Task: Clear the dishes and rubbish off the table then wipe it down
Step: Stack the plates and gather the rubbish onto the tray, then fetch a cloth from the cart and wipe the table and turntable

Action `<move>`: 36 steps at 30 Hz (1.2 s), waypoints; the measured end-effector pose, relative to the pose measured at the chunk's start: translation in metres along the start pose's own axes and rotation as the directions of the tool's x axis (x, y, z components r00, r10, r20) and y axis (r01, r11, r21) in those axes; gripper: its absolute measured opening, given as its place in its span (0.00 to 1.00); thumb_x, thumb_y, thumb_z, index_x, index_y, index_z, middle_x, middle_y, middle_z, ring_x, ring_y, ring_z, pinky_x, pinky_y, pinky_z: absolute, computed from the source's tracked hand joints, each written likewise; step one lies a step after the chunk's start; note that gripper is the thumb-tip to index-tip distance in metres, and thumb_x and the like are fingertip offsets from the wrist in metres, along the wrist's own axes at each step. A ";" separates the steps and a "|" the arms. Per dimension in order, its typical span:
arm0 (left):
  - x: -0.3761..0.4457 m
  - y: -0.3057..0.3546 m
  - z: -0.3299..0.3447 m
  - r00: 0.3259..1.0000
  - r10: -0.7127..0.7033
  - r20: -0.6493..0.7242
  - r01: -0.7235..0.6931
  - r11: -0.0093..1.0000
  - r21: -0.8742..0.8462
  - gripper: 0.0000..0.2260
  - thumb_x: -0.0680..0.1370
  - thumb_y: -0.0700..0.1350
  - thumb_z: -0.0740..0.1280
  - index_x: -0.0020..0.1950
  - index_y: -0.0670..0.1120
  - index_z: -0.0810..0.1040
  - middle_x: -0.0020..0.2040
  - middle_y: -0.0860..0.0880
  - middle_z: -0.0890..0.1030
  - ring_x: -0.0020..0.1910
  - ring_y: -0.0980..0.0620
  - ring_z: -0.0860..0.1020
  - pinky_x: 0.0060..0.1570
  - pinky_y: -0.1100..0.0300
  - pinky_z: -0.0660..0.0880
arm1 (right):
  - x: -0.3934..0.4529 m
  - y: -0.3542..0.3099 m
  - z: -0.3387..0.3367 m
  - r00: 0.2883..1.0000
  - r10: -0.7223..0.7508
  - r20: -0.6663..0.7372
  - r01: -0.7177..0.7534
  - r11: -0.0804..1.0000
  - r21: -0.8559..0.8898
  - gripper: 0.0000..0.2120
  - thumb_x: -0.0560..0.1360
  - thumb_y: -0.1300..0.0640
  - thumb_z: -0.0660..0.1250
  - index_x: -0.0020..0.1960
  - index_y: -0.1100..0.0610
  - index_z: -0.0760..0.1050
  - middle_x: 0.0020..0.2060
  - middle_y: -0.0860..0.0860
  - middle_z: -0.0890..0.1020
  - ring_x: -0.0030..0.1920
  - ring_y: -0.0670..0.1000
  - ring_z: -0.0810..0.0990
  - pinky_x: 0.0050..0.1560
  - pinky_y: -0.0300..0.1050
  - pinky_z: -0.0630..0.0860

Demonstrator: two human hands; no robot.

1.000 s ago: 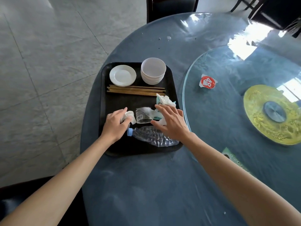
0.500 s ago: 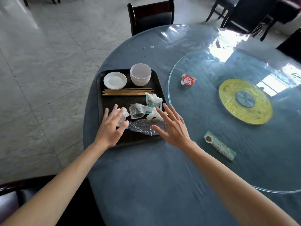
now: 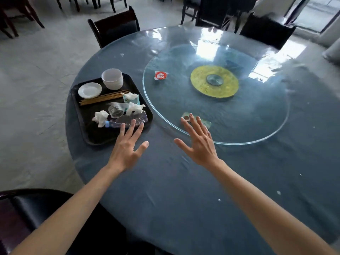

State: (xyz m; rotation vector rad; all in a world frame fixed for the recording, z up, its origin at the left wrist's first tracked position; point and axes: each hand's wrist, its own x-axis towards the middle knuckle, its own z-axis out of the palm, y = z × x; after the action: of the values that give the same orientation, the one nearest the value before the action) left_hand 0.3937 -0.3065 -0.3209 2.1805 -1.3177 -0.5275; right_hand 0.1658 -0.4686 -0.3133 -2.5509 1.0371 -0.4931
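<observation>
Grip state: both released. Left hand is spread flat, fingers straight, holding nothing; its fingertips overlap the near right corner of the black tray. Right hand is likewise spread and empty, fingertips over the near rim of the glass turntable, partly hiding a green packet that lies there.

Tray contents, near to far: crushed plastic bottle with blue cap, crumpled tissues, clear plastic cup on its side, green tissue pack, bundle of chopsticks, white saucer, stack of white bowls.

Tray sits at the left edge of the round blue worktop. A red-and-white wrapper lies on the far left of the turntable, well apart from the yellow hub. Dark chairs stand beyond the worktop.
</observation>
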 end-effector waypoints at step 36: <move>-0.517 0.370 0.265 -0.329 0.760 0.561 -0.840 0.036 -0.541 0.34 0.76 0.69 0.50 0.81 0.62 0.48 0.81 0.59 0.40 0.80 0.48 0.35 0.76 0.41 0.47 | -0.787 -0.128 -0.143 -0.088 0.781 -0.618 -0.956 0.107 0.272 0.37 0.79 0.30 0.54 0.82 0.41 0.49 0.83 0.48 0.49 0.83 0.51 0.44 0.81 0.58 0.51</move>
State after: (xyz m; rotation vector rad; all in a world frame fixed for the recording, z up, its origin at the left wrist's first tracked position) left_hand -0.2435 -0.0497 -0.2695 0.1742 -2.9537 -0.7722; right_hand -0.3501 0.1551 -0.2792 -1.0109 2.8859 -0.8222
